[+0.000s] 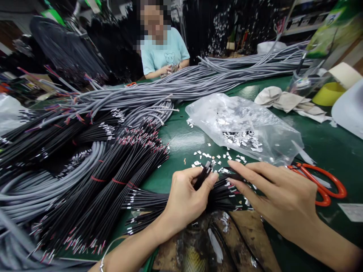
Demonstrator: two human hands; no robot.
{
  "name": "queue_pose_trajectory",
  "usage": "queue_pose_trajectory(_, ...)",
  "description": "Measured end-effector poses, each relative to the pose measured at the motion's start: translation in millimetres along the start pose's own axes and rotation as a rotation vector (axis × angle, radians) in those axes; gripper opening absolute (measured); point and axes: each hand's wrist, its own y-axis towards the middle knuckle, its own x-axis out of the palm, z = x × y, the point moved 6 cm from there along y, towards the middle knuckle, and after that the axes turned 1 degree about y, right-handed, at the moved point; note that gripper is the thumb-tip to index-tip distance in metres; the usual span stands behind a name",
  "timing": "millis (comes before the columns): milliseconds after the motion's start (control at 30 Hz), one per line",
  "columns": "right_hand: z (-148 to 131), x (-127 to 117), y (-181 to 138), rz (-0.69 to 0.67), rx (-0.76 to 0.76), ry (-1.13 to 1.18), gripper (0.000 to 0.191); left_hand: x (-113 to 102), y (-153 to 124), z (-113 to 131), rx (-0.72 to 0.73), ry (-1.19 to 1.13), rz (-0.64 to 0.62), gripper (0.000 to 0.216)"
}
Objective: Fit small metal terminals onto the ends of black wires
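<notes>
My left hand is closed around a small bunch of black cables, their silvery tips pointing up past the thumb and forefinger. Close beside it, my right hand pinches what looks like a pair of black tweezers between thumb and fingers; their tips are near the cable ends. Small silvery metal pieces lie scattered just beyond both hands. Under and behind my left hand rest more short black cables. Orange-handled scissors lie by my right wrist, their blades mostly hidden.
A clear plastic bag of metal pieces lies ahead. Tied black cable bundles and coiled grey cables crowd the left. Long grey cables cross the back, where a person sits. A dark device on a wooden board stands in front.
</notes>
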Motion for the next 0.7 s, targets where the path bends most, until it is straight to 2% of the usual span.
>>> queue_pose_trajectory(200,-4.5,-1.7,-2.5,0.040,-0.085,-0.092,0.036,1.9,0.0,0.2,0.016,0.012,-0.004,0.035)
queue_pose_trajectory(700,-9.6,0.4,-1.4,0.005,-0.175,-0.104,0.033,1.3,0.1,5.6,0.050,0.105,-0.023,0.037)
